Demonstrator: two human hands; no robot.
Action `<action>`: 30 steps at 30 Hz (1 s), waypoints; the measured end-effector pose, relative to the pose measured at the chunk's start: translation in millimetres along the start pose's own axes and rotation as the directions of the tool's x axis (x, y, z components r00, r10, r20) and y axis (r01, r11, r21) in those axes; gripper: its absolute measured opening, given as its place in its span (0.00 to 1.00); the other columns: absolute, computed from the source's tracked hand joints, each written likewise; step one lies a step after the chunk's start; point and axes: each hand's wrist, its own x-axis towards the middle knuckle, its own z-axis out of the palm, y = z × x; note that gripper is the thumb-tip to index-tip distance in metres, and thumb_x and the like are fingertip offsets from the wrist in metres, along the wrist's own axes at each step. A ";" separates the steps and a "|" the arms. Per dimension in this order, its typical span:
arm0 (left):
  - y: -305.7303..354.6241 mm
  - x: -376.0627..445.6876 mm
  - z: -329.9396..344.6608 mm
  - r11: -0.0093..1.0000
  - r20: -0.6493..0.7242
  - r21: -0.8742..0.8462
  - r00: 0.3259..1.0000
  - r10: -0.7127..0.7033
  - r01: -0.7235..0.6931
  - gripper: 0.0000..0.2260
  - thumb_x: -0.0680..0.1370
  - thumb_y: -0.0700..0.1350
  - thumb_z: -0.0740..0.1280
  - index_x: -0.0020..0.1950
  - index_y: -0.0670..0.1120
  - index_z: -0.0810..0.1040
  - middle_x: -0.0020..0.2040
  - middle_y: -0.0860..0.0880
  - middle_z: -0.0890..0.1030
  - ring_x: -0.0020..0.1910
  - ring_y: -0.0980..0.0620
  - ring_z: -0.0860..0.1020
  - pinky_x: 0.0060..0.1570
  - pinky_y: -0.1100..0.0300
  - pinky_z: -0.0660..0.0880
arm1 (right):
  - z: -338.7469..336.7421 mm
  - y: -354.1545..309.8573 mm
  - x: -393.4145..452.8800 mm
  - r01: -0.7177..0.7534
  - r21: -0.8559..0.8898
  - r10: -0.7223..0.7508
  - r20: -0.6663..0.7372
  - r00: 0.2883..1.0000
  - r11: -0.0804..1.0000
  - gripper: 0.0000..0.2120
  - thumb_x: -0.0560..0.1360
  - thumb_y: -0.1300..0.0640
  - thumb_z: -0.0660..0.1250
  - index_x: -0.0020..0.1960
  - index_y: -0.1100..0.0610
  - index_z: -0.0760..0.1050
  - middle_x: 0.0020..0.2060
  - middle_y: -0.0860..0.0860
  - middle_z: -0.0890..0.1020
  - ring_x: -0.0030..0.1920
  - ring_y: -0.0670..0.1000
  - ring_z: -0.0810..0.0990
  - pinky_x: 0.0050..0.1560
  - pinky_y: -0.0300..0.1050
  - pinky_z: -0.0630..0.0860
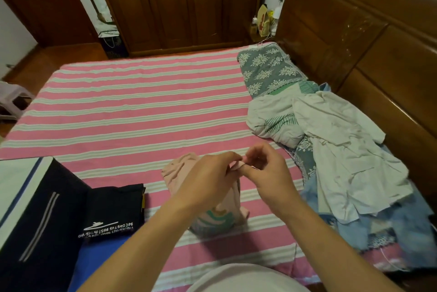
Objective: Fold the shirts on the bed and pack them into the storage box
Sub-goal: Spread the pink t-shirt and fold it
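The left hand [210, 173] and right hand [264, 168] both pinch one edge of the pale pink cotton shirt [212, 202], lifting it, probably to find its corners. It hangs over the pink striped bed sheet [132, 102], right of the dark fabric storage box [35, 209].

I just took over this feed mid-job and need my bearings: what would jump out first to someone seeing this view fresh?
Front and centre, the left hand and right hand pinch an edge of a pink shirt that hangs bunched over the pink-and-white striped bed. To the right, unfolded pale clothes lie heaped by the wooden headboard. At lower left, a folded black shirt with white print lies beside the dark storage box.
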 end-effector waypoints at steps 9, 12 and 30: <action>15.7 -3.8 -25.4 0.992 0.141 -0.013 0.983 -0.119 0.122 0.08 0.85 0.48 0.57 0.49 0.57 0.71 0.40 0.56 0.81 0.39 0.55 0.80 0.42 0.49 0.82 | -1.5 35.8 -24.9 -0.159 -0.045 0.165 0.220 0.961 0.986 0.11 0.78 0.64 0.69 0.51 0.49 0.83 0.50 0.50 0.86 0.53 0.50 0.84 0.55 0.45 0.79; 24.7 -5.2 -36.0 0.992 0.192 0.088 0.976 -0.101 0.085 0.07 0.86 0.49 0.54 0.52 0.57 0.70 0.42 0.56 0.80 0.40 0.55 0.79 0.40 0.55 0.80 | -0.9 26.6 -23.6 -0.082 -0.121 0.106 0.206 0.973 0.989 0.04 0.76 0.50 0.73 0.47 0.41 0.82 0.49 0.47 0.84 0.53 0.49 0.83 0.55 0.46 0.80; 18.3 17.8 -75.6 0.989 -0.225 -0.056 0.964 -0.145 0.135 0.15 0.84 0.47 0.59 0.38 0.48 0.76 0.35 0.49 0.78 0.34 0.48 0.77 0.30 0.54 0.73 | -23.8 33.3 12.3 0.234 -0.664 -0.132 0.201 0.971 0.710 0.07 0.74 0.48 0.63 0.41 0.50 0.71 0.37 0.45 0.74 0.38 0.51 0.74 0.37 0.49 0.71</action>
